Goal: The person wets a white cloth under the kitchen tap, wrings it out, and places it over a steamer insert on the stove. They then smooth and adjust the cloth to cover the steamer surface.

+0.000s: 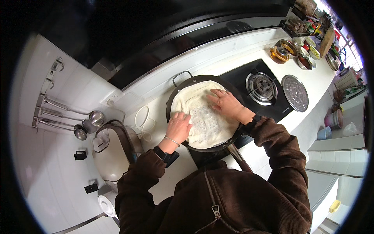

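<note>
A dark wok (pixel 233 87) with a loop handle and a long handle sits on the left side of the hob before me. A thin, wrinkled, off-white cloth (pixel 201 90) lies inside it. Small round marks, like holes of something beneath, show through the middle of the cloth. My left hand (pixel 178 128) rests palm down on the cloth's left edge, its thumb apart from the fingers. On the upper right of the cloth lies my right hand (pixel 229 105), its fingers spread. What lies under the cloth is hidden.
A bare gas burner (pixel 263 85) and a perforated metal steamer rack (pixel 295 93) are right of the wok. A glass teapot (pixel 279 55) and several bowls stand farther along the counter (pixel 233 65). Ladles (pixel 96 118) hang at left above a white lidded appliance (pixel 112 155). A range hood (pixel 181 38) overhangs the back.
</note>
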`<act>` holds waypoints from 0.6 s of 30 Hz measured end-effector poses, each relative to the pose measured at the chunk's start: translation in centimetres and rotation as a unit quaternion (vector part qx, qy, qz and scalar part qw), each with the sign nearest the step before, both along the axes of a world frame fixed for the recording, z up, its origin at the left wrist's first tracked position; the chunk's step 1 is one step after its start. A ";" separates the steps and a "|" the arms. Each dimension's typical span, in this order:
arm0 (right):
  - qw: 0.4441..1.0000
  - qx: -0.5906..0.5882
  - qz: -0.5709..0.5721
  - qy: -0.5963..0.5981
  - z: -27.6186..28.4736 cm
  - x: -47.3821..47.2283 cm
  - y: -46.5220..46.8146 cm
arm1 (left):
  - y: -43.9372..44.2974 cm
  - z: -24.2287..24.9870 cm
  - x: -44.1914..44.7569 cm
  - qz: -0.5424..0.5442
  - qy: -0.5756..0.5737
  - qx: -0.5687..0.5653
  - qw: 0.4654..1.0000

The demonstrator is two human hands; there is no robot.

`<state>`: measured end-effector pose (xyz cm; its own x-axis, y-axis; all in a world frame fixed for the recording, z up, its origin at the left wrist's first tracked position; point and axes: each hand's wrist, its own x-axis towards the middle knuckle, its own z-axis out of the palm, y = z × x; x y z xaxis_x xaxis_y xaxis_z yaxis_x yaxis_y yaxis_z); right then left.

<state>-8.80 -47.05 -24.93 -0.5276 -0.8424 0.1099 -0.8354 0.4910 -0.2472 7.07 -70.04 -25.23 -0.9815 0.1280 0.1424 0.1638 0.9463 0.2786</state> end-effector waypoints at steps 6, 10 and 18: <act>0.997 -0.053 0.050 -0.003 -0.5 0.9 -3.6 | 0.1 -0.3 1.4 0.006 -0.059 -0.035 0.998; 0.991 -0.125 0.044 0.007 -1.0 0.6 -6.9 | 0.1 -0.5 1.6 0.050 -0.023 -0.033 0.998; 0.996 -0.093 -0.007 0.003 -3.3 -2.7 -13.8 | -1.3 -1.5 0.2 0.126 0.012 0.011 0.992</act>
<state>-11.46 -60.88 -28.24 -0.5382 -0.7994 0.2670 -0.8304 0.4489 -0.3300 7.30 -71.38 -26.72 -0.9785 -0.1234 0.1655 -0.0697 0.9521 0.2978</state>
